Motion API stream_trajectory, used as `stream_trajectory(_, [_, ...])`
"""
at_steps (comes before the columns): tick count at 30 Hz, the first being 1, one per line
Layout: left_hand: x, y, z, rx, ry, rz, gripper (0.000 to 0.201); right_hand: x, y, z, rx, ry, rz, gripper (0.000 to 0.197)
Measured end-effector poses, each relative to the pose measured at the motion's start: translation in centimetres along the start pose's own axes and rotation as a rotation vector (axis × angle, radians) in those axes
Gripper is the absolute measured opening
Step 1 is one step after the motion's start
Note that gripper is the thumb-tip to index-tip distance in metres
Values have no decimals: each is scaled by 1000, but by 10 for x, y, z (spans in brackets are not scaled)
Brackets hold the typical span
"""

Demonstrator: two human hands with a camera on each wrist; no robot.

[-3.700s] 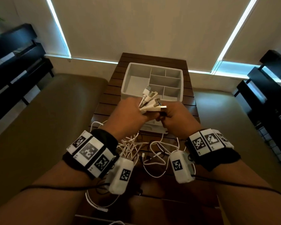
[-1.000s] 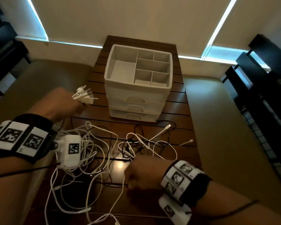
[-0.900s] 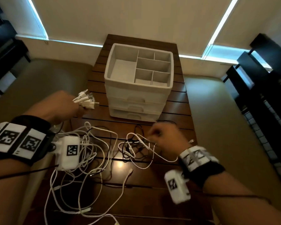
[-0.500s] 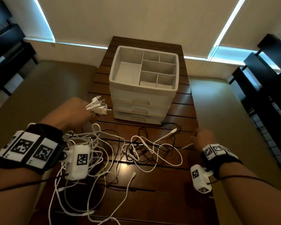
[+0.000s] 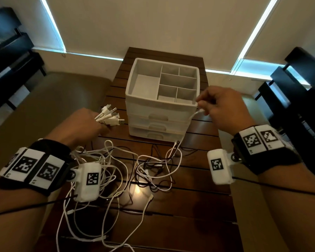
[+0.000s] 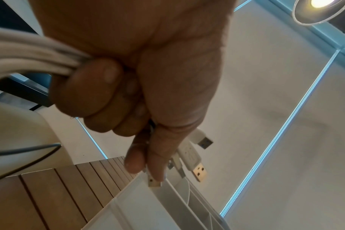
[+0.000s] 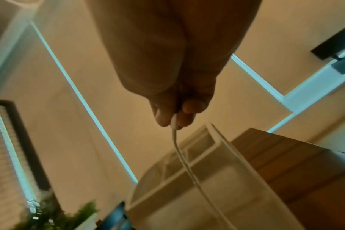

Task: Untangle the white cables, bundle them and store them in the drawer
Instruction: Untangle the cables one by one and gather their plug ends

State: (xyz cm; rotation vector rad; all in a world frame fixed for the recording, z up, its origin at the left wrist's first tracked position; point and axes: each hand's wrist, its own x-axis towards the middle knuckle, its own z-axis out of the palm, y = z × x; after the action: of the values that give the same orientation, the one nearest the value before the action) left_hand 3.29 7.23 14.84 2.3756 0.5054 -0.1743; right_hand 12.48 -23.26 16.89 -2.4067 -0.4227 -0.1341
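Observation:
Several white cables [image 5: 105,166] lie tangled on the dark wooden table [image 5: 195,211]. My left hand [image 5: 91,122] grips a bunch of their plug ends [image 5: 110,116], fanned out left of the white drawer unit [image 5: 162,104]. In the left wrist view the left hand [image 6: 146,112] has its fingers curled round the cable bunch [image 6: 29,54], with USB plugs [image 6: 195,161] sticking out. My right hand [image 5: 218,106] pinches one white cable end [image 5: 200,110] at the unit's front right corner. That cable [image 7: 185,161] hangs down from my right hand [image 7: 177,115].
The drawer unit has an open divided tray [image 5: 145,84] on top and closed drawers [image 5: 156,124] below. Thin dark cables [image 5: 158,151] mix with the white ones. Beige cushioned seats [image 5: 44,106] flank the table. Dark furniture [image 5: 302,91] stands at both sides.
My right hand took a cable end from the table's right side and lifted it up to the drawer unit's front right corner. The left hand keeps holding its bunch of plugs.

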Motion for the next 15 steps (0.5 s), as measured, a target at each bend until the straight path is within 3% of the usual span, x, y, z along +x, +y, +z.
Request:
stream_trajectory(5, [-4,-5,-2,-12,15,-24,5,-12,58,47,-293,-314,285,8])
stream_trajectory(7, [-3,-7,-4,1,23,-25,6,-24,77,67,-379,-439,337,16])
stream_trajectory(9, [-2,-7,-4,-13,29,-26,7,-34,88,84,-495,-543,343,4])
stream_trajectory(11, [-2,-6,-4,-21,28,-31,9,-38,94,99,-544,-486,341,15])
stream_trajectory(13, [0,-7,-3,-26,26,-34,7,-35,95,112,-459,-375,363,14])
stream_trajectory(15, [2,-9,-2,-29,30,-36,4,-32,92,124,-354,-356,377,17])
